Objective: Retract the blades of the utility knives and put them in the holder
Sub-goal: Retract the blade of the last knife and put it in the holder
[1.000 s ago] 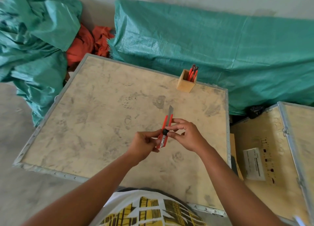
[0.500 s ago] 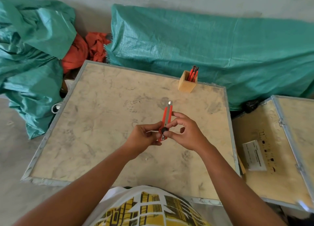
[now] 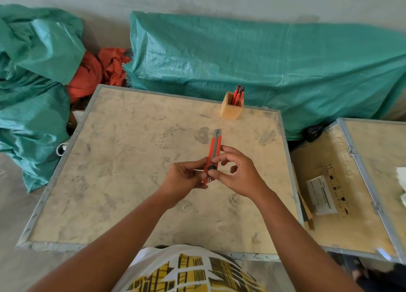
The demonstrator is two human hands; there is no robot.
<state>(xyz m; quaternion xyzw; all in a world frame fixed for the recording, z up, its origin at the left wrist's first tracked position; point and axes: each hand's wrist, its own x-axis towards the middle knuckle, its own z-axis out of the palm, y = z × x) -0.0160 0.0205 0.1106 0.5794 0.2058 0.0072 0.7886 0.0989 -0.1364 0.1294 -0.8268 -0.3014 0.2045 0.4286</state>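
Observation:
An orange utility knife (image 3: 214, 149) with a grey metal spine is held over the middle of the wooden crate top (image 3: 123, 160), its tip pointing away from me. Only the short metal end shows at the tip. My left hand (image 3: 184, 179) pinches the knife's rear end from the left. My right hand (image 3: 237, 173) grips it from the right, thumb and forefinger on the black slider knob. A square wooden holder (image 3: 231, 111) stands at the far edge of the crate and has several orange knives (image 3: 238, 95) standing in it.
Green tarpaulin (image 3: 263, 56) covers bulky shapes behind and to the left of the crate, with orange cloth (image 3: 98, 72) between them. A second crate (image 3: 342, 182) with a white label lies to the right. Bare concrete floor shows at the left.
The long blade that stuck out of the knife one second ago has slid back into the handle. The black slider has moved toward the rear. Both hands stay on the knife.

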